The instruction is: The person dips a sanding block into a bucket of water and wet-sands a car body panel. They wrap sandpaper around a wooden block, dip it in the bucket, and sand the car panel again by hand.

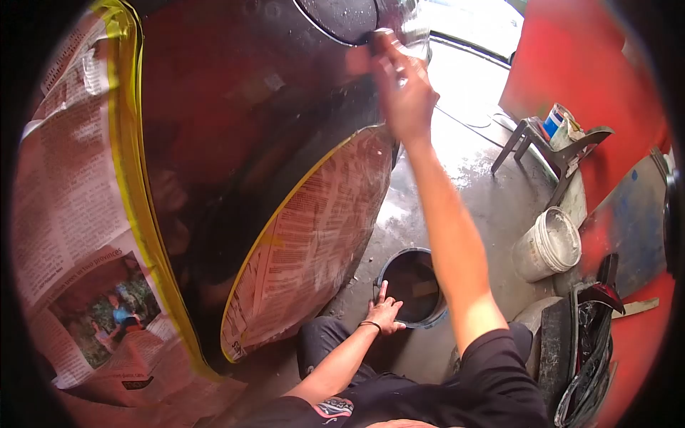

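My right hand (408, 93) is raised against the dark, wet car panel (235, 78), just beside a round fuel flap (341, 18). Its fingers are bent and closed, slightly blurred, and what they press on the panel is hard to make out. Low down, my left hand (385, 314) rests at the rim of a dark bucket (408, 250), fingers spread and the index stretched out. Inside the bucket a small tan block (424, 287) shows in dark liquid.
Newspaper (314, 221) edged with yellow tape covers the wheel area, and more newspaper (78, 192) hangs at left. At right stand a white pail (549, 246), a dark stool (549, 150) carrying a blue can (555, 123), and black car parts (589, 342). The floor is wet.
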Action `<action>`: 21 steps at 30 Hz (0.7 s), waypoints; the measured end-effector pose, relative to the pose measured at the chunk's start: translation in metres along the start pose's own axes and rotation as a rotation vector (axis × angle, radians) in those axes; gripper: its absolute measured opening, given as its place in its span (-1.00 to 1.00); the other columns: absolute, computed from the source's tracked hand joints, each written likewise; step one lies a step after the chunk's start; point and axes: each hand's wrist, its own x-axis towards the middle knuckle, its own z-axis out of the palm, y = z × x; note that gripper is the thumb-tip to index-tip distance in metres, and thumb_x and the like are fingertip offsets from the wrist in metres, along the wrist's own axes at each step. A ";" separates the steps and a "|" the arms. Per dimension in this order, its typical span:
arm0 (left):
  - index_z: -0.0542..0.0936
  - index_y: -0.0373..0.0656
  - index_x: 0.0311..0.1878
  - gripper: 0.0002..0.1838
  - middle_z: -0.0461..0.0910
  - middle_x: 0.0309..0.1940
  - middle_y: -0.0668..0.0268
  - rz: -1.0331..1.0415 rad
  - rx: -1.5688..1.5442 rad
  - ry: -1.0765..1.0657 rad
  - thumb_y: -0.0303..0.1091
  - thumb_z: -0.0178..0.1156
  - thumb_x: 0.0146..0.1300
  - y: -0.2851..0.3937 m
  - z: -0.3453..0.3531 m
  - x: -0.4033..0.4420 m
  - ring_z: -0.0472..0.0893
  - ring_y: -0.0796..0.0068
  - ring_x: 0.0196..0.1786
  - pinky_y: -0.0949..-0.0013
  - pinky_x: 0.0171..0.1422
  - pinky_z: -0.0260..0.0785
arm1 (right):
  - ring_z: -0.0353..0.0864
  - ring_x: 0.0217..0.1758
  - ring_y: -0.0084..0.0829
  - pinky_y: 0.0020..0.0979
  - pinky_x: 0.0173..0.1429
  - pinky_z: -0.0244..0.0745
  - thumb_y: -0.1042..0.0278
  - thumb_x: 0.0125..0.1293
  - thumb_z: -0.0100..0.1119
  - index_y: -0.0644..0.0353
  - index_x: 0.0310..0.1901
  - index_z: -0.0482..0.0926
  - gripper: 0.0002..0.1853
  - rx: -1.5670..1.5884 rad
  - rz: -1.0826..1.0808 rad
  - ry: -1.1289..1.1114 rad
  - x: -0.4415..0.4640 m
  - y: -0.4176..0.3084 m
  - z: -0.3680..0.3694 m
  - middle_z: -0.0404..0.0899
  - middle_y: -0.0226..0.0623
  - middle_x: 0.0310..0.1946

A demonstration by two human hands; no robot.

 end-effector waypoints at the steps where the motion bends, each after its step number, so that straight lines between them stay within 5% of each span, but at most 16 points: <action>1: 0.37 -0.01 0.71 -0.02 0.26 0.72 0.15 -0.007 0.000 -0.016 0.18 0.52 0.34 0.002 -0.003 -0.002 -0.67 -0.06 0.85 -0.65 0.73 -0.02 | 0.84 0.16 -0.19 -0.22 0.30 0.65 -0.22 0.58 0.32 -0.07 0.43 0.73 -0.43 0.022 0.139 -0.010 0.014 0.032 0.011 0.81 -0.14 0.20; 3: 0.34 -0.03 0.73 -0.03 0.21 0.75 0.11 -0.024 -0.001 -0.045 0.17 0.49 0.39 0.009 -0.014 -0.008 -0.68 -0.04 0.85 -0.59 0.76 -0.05 | 0.85 0.17 -0.15 -0.23 0.31 0.64 -0.25 0.57 0.31 -0.06 0.41 0.73 -0.42 0.025 0.337 0.012 0.031 0.067 0.026 0.83 -0.13 0.20; 5: 0.35 -0.04 0.73 -0.03 0.21 0.75 0.12 -0.025 -0.010 -0.048 0.17 0.49 0.38 0.010 -0.012 -0.009 -0.68 -0.03 0.85 -0.58 0.76 -0.04 | 0.83 0.20 -0.12 -0.22 0.33 0.63 -0.22 0.59 0.30 -0.05 0.43 0.72 -0.43 0.026 0.301 -0.063 0.013 0.032 0.015 0.83 -0.13 0.19; 7: 0.35 -0.05 0.72 -0.03 0.21 0.75 0.13 -0.027 -0.016 -0.052 0.18 0.49 0.38 0.009 -0.014 -0.008 -0.68 -0.03 0.85 -0.59 0.76 -0.04 | 0.84 0.17 -0.11 -0.23 0.31 0.63 -0.20 0.59 0.30 -0.05 0.44 0.71 -0.43 0.017 -0.066 0.058 -0.028 -0.028 -0.001 0.83 -0.12 0.18; 10: 0.35 -0.06 0.72 -0.02 0.23 0.75 0.15 -0.022 0.000 -0.056 0.17 0.50 0.37 0.009 -0.012 -0.010 -0.66 -0.03 0.85 -0.61 0.75 -0.03 | 0.85 0.14 -0.10 -0.22 0.28 0.65 -0.21 0.58 0.30 -0.02 0.44 0.70 -0.41 -0.107 -0.175 0.045 -0.044 -0.037 -0.016 0.82 -0.11 0.18; 13: 0.37 -0.04 0.70 -0.03 0.26 0.73 0.15 -0.005 0.001 -0.030 0.15 0.52 0.35 0.009 -0.009 -0.007 -0.64 -0.05 0.86 -0.60 0.75 -0.01 | 0.85 0.15 -0.10 -0.16 0.27 0.66 -0.20 0.57 0.30 0.00 0.40 0.73 -0.42 0.059 0.420 -0.061 -0.020 0.034 0.003 0.81 -0.09 0.21; 16: 0.40 -0.01 0.68 -0.05 0.31 0.70 0.18 0.003 0.036 0.027 0.13 0.54 0.32 0.005 -0.005 -0.005 -0.62 -0.05 0.86 -0.58 0.74 0.01 | 0.73 0.27 -0.03 0.19 0.38 0.51 -0.03 0.55 0.33 0.03 0.36 0.73 -0.51 0.047 0.474 -0.082 -0.009 0.015 0.002 0.81 -0.13 0.16; 18: 0.40 -0.01 0.68 -0.04 0.31 0.70 0.19 -0.003 0.028 0.015 0.16 0.53 0.33 0.004 -0.005 -0.008 -0.63 -0.05 0.86 -0.58 0.73 0.02 | 0.71 0.27 -0.04 0.11 0.33 0.51 0.07 0.51 0.36 0.03 0.31 0.75 -0.57 -0.054 0.043 0.067 -0.034 -0.031 -0.002 0.82 -0.19 0.12; 21: 0.40 -0.01 0.68 -0.04 0.30 0.71 0.18 -0.008 0.028 -0.009 0.18 0.53 0.32 0.009 -0.011 -0.006 -0.63 -0.04 0.86 -0.58 0.73 0.02 | 0.71 0.26 -0.17 -0.01 0.37 0.46 0.07 0.47 0.41 -0.01 0.30 0.76 -0.56 0.058 -0.071 -0.040 -0.046 -0.071 -0.031 0.81 -0.26 0.05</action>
